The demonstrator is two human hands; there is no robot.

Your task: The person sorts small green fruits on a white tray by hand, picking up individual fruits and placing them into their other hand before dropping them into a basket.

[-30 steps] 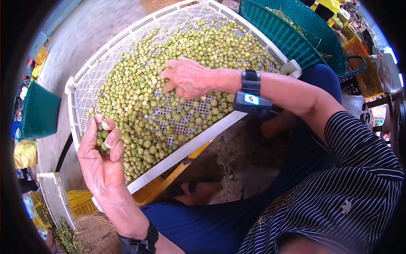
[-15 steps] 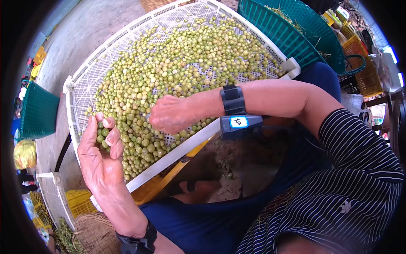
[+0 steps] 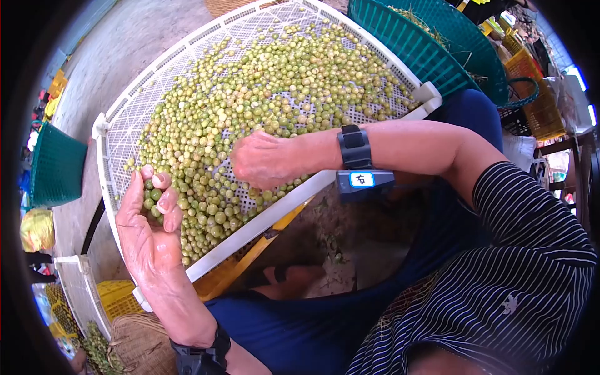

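Small round green and yellowish fruits (image 3: 250, 94) lie spread over a white mesh tray (image 3: 119, 147) with a raised rim. At the tray's left side my left hand (image 3: 150, 219) is palm up, its fingers curled round several greener fruits. My right hand (image 3: 259, 159) is over the near middle of the tray, back upward, among the fruits. Its fingers are folded under and hidden, so what they hold, if anything, cannot be seen. Bare mesh shows beside and below it.
Green baskets stand at the upper right (image 3: 425, 50) and at the left (image 3: 57, 165). A yellow crate (image 3: 119, 299) and a woven basket (image 3: 144, 344) are at the lower left. A yellow edge (image 3: 250, 262) runs beneath the tray's near rim.
My right hand has moved a little to the right and slightly upward over the tray, away from my left hand. The left hand looks nearly unchanged, still round its fruits.
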